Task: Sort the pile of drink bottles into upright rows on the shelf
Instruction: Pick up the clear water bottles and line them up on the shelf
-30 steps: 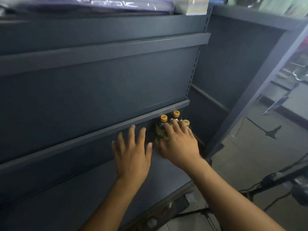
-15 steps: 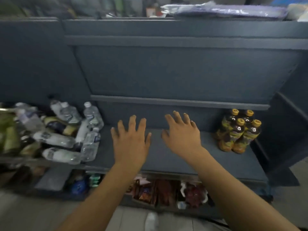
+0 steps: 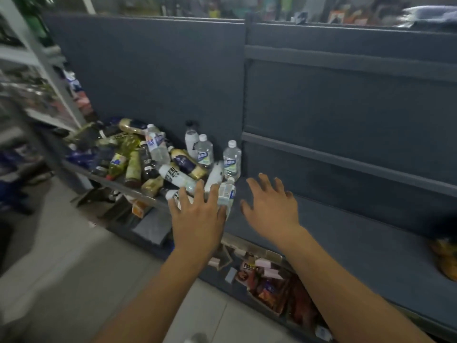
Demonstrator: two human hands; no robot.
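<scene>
Clear bottle (image 3: pixel 232 160) stands beside the pile (image 3: pixel 148 162); left hand (image 3: pixel 197 219) and right hand (image 3: pixel 272 209) spread wide.

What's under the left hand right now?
Two bottles on the grey shelf: a small clear water bottle and a white bottle with black lettering. The left hand covers part of each; contact can't be judged.

1. The shelf (image 3: pixel 346 233) looks like painted metal: dark grey-blue, matt and smooth.
2. The clear water bottles (image 3: pixel 232 160) are see-through plastic with a slight gloss, white caps and printed labels.
3. The white bottle (image 3: pixel 176 176) is opaque, smooth plastic with black print.
4. The packets (image 3: pixel 269 285) under the shelf are glossy printed wrap.
5. The floor (image 3: pixel 74 256) is pale, smooth tile with a dull sheen.
</scene>
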